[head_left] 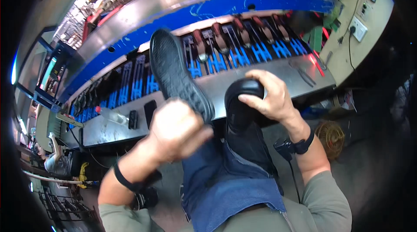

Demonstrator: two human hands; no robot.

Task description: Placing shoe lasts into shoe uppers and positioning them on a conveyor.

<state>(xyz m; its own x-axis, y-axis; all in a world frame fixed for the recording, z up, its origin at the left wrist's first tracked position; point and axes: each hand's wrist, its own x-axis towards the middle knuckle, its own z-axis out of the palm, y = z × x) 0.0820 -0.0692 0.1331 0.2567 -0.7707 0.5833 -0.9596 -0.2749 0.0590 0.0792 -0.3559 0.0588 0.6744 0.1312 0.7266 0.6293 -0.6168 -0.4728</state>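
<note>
My left hand [176,128], blurred by motion, is closed at the lower end of a black shoe sole [171,64]. The sole slants up and away from me over the metal bench [217,88], its ridged face toward me. On the right, a black shoe [241,103] is in my right hand [271,97], thumb and fingers wrapped round its smooth rounded end. Its lower part sits in front of my dark trousers and is hard to make out. A blue apron [236,201] covers my lap.
Behind the bench runs a row of blue rack bars [239,58] carrying several brown shoes [219,36]. A clear bottle [115,116], a small black box [133,119] and pliers [306,76] lie on the bench. A wire fan [331,138] stands right. Other people work beyond and at left.
</note>
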